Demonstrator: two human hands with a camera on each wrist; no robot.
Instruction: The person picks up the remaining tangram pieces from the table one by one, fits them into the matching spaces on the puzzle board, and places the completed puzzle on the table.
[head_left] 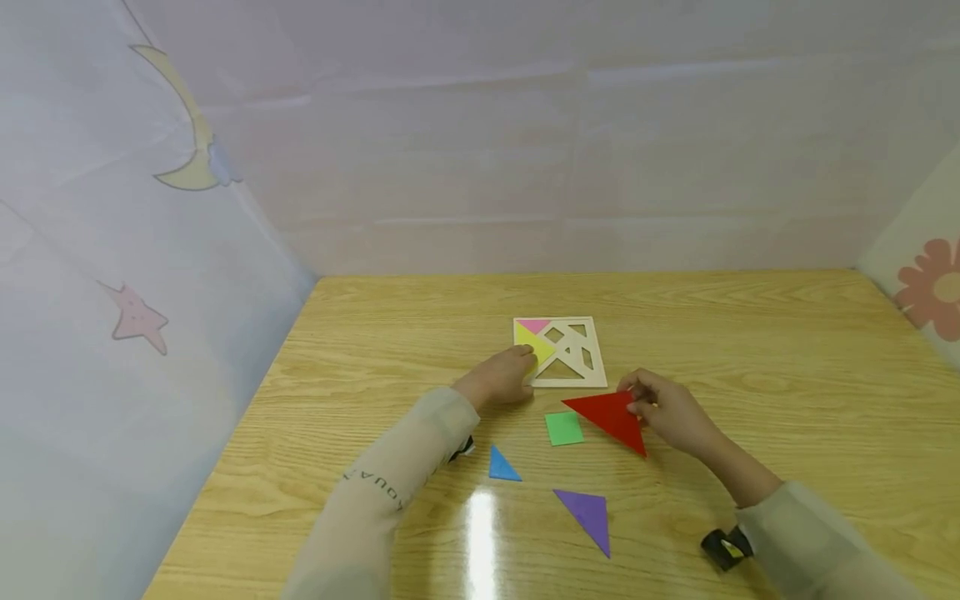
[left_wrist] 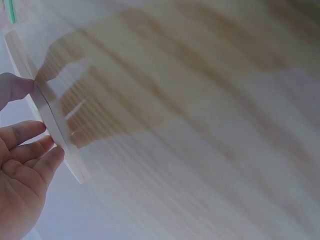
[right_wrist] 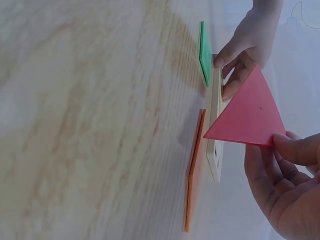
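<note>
My right hand pinches a large red triangle by one edge, thumb on its face, and the piece is raised and tilted over the table. In the right wrist view this triangle shows its full face. My left hand holds the left side of a pale wooden tangram board, its fingers over a yellow triangle set in it. A pink triangle also sits in the board, beside several cut-out shapes. The left wrist view shows thumb and fingertips against the board's edge.
Between my hands lies a green square. Nearer me are a small blue triangle and a purple triangle. An orange piece lies under the red one, mostly hidden in the head view. Printed cloth surrounds the wooden table.
</note>
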